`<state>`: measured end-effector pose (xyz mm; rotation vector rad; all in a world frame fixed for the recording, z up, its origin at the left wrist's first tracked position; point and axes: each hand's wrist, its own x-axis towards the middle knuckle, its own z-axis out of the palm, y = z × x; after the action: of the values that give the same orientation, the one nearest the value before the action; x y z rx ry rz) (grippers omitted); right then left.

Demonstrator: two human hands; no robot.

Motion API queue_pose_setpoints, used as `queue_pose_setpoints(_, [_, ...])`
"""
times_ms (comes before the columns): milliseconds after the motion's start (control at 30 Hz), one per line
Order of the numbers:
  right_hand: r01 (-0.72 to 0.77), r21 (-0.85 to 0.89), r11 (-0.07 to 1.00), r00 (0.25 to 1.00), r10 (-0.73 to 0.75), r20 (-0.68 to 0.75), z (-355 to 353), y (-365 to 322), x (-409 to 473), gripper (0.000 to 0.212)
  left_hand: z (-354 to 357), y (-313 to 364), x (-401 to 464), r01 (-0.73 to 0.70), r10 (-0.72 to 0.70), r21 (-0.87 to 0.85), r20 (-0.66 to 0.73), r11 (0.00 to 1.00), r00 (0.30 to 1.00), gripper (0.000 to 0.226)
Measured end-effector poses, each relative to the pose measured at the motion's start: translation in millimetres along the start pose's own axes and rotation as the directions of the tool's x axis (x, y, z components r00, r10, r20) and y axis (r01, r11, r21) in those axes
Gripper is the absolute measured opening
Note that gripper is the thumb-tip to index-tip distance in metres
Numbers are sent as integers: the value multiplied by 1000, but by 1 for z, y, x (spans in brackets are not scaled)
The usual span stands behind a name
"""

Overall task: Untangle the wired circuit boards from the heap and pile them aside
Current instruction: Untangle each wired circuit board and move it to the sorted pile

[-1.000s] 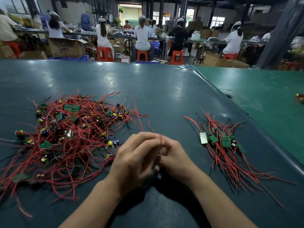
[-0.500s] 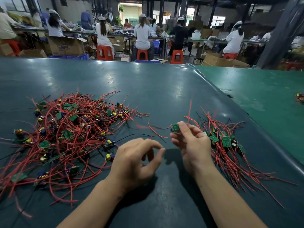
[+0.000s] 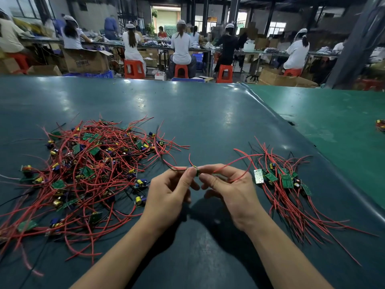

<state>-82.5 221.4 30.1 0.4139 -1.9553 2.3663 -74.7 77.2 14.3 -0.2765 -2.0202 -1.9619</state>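
Dark green table mat point(image 3: 208, 113), broad and glossy. Tangled heap point(image 3: 83, 170) of red-wired circuit boards at left; smaller sorted pile point(image 3: 285, 184) at right, leads combed toward the near edge. Between them, held above the mat: left hand point(image 3: 168, 195) and right hand point(image 3: 231, 188), each pinching one small circuit board point(image 3: 195, 171) by its ends. Red wire point(image 3: 239, 161) arcing from board toward pile; another trailing back toward heap. Likely risks: trailing lead snagged in heap, dragging neighbours across; hard tug straining solder joint; arcing lead re-tangling with pile on set-down.
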Motion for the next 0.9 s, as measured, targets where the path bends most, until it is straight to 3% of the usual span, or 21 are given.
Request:
queue_pose_setpoints(100, [67, -11, 998, 992, -65, 106, -2, 2, 0, 44, -3, -2, 4, 155, -158, -258, 7, 954, 987, 24])
queue_pose_setpoints(233, [71, -15, 997, 984, -67, 167, -11, 0, 0, 69, -6, 0, 9, 358, -329, -508, 149, 784, 933, 41])
queue_pose_setpoints(300, [-2, 36, 999, 994, -2, 107, -12, -1, 1, 62, -7, 2, 10, 440, -361, -558, 253, 704, 898, 47])
queue_pose_setpoints(367, [-99, 15, 995, 994, 98, 42, -8, 2, 3, 28, -6, 4, 9, 531, -381, -536, 373, 656, 846, 47])
queue_pose_setpoints(400, [-140, -32, 990, 989, 141, 36, -5, 3, 3, 15, -5, 4, 7, 570, -384, -490, 432, 659, 816, 42])
queue_pose_setpoints(500, [-148, -134, 980, 986, 156, 54, -6, 4, 2, 18, -1, 5, 6, 605, -405, -312, 515, 732, 756, 34])
queue_pose_setpoints(600, [-135, -66, 989, 990, 137, 28, -10, 1, 3, 8, 0, 3, 8, 545, -422, -153, 476, 824, 772, 55])
queue_pose_setpoints(667, [-133, -48, 990, 991, 133, -13, -10, 2, 4, 7, -1, 2, 6, 448, -375, -78, 430, 891, 821, 56])
queue_pose_setpoints(733, [-182, -35, 983, 983, 180, -43, -8, 4, 4, 11, -1, 2, 2, 421, -339, -132, 403, 897, 850, 59])
queue_pose_setpoints(800, [-256, -10, 967, 965, 255, -62, -7, 5, 4, 21, 0, 2, 1, 443, -333, -194, 423, 875, 843, 47])
queue_pose_setpoints(900, [-262, 126, 957, 944, 281, -172, -13, 2, 10, 17, 0, 5, -1, 443, -310, -191, 481, 876, 820, 28])
